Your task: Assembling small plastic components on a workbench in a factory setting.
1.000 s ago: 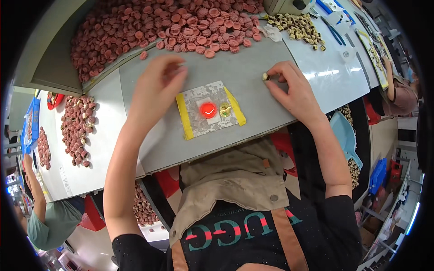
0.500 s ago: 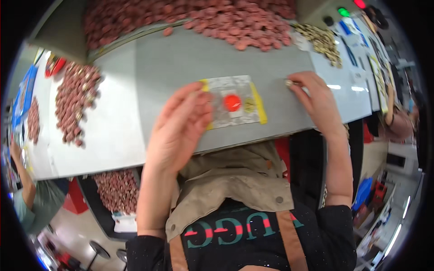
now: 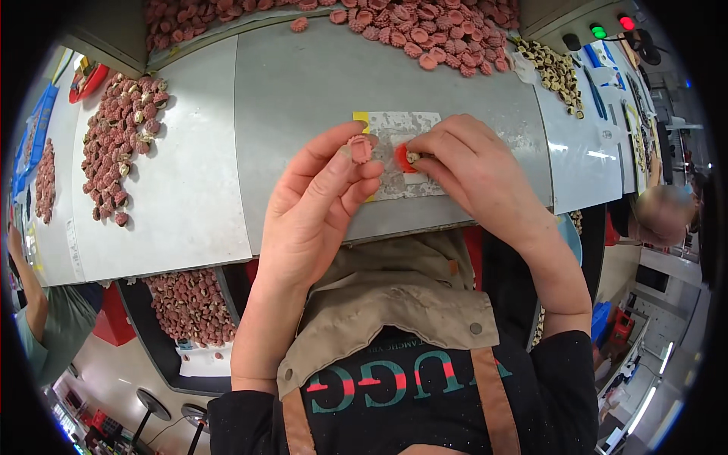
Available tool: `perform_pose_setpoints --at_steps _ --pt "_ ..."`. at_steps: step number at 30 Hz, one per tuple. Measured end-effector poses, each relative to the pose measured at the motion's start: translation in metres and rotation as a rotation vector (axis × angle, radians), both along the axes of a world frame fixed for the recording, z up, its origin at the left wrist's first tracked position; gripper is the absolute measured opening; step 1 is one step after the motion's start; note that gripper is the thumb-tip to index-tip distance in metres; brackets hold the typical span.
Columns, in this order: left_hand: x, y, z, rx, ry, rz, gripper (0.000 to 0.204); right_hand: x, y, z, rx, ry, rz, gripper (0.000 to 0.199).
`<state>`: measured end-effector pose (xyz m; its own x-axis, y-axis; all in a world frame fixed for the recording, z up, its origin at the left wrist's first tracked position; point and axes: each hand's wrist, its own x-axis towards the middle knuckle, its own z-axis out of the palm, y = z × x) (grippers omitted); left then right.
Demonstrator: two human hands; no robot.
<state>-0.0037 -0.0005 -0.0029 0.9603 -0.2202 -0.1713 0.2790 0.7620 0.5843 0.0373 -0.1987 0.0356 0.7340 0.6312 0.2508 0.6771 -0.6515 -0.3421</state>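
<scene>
Now at mating step: my left hand [image 3: 318, 201] pinches pink ribbed cap [image 3: 359, 148]; my right hand [image 3: 474, 167] grips small brass piece [image 3: 413, 157] over red fixture [image 3: 402, 158], worktable [image 3: 303, 91] near edge. Next move, I judge: align cap, press.

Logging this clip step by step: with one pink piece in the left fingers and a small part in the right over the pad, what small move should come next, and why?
Probably bring the two hands together. The left hand pinches a pink piece beside the red disc on the pad, and the right hand holds a small pale part just apart from it.
</scene>
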Motion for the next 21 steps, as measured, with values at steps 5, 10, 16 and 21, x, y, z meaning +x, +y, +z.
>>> perform_pose_setpoints --at_steps 5,10,16,21 --pt "-0.002 0.002 -0.001 -0.022 -0.045 -0.009 0.03 -0.001 0.004 -0.002 0.001 -0.016 -0.028 0.014" --pt "-0.003 -0.004 0.007 0.129 -0.011 -0.002 0.031 -0.008 0.001 0.0 0.366 0.387 -0.169 0.014" --pt "-0.004 -0.01 0.008 0.252 -0.068 -0.052 0.03 -0.021 0.012 -0.003 0.698 0.477 -0.045 0.018" --pt "-0.005 -0.009 0.005 0.244 -0.09 -0.056 0.029 -0.02 0.021 -0.007 0.54 0.16 0.007 0.019"
